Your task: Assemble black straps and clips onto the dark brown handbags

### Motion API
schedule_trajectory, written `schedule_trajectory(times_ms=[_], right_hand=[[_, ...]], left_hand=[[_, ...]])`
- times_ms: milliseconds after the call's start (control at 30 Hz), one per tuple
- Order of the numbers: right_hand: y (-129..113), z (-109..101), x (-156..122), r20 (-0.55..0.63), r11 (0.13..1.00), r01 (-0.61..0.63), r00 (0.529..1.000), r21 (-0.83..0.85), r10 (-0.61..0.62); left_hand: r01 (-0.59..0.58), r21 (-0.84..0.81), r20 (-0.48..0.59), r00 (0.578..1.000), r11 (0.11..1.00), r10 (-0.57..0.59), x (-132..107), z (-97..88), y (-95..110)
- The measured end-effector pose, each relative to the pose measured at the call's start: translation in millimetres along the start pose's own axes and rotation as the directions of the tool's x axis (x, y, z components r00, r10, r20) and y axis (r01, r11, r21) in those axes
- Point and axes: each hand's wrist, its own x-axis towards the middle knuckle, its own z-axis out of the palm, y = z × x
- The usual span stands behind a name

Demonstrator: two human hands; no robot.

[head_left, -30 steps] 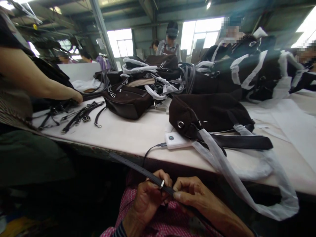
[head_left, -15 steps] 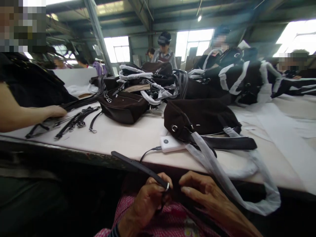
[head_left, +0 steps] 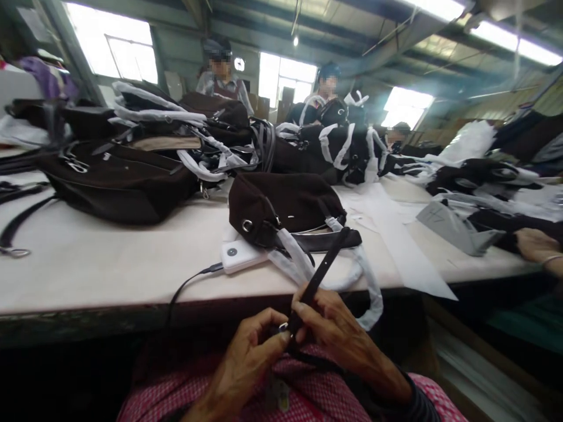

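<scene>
Both my hands meet over my lap, below the table's front edge. My left hand (head_left: pixel 250 351) pinches a small metal buckle (head_left: pixel 282 327) on a narrow black strap (head_left: pixel 323 268). My right hand (head_left: pixel 334 331) grips the same strap just above the buckle, fingers closed round it. The strap's free end sticks up and to the right, in front of a dark brown bag (head_left: pixel 285 205) whose handles are wrapped in white paper. A white power bank (head_left: pixel 240 256) with a black cable lies beside that bag.
Several more brown bags (head_left: pixel 114 181) with wrapped handles are piled across the white table (head_left: pixel 109 264). Loose black straps (head_left: pixel 15 225) lie at the far left. Another person's hand (head_left: pixel 534 246) rests at the right edge. People stand behind the table.
The strap's free end has swung from pointing up-left to pointing up-right. My right hand has closed on it again. The view has turned right, away from the person on the left.
</scene>
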Motion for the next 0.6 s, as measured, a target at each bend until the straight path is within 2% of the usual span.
schedule_trajectory(times_ms=[100,200,267,433,600], right_hand=[[15,-3,-10,-0.042,0.957,-0.181,0.980,0.228,0.196],[28,-1,-17,-0.089,0.856,-0.215,0.953,0.471,0.289],[33,1,-20,-0.113,0.805,-0.192,0.946,0.562,0.304],[32,1,-25,-0.143,0.746,-0.169,0.931,0.644,0.335],[31,2,-26,-0.137,0.803,-0.186,0.940,0.567,0.314]], left_hand=[[0.069,-0.053,0.043,0.997,0.996,-0.067,3,6.2,-8],[0.113,-0.049,0.052,0.992,0.992,-0.110,6,9.2,-10],[0.129,-0.041,0.055,0.990,0.991,-0.127,7,9.9,-7],[0.181,-0.116,0.097,0.981,0.977,-0.170,10,9.9,-1],[0.216,-0.125,0.097,0.974,0.968,-0.205,14,9.0,-9]])
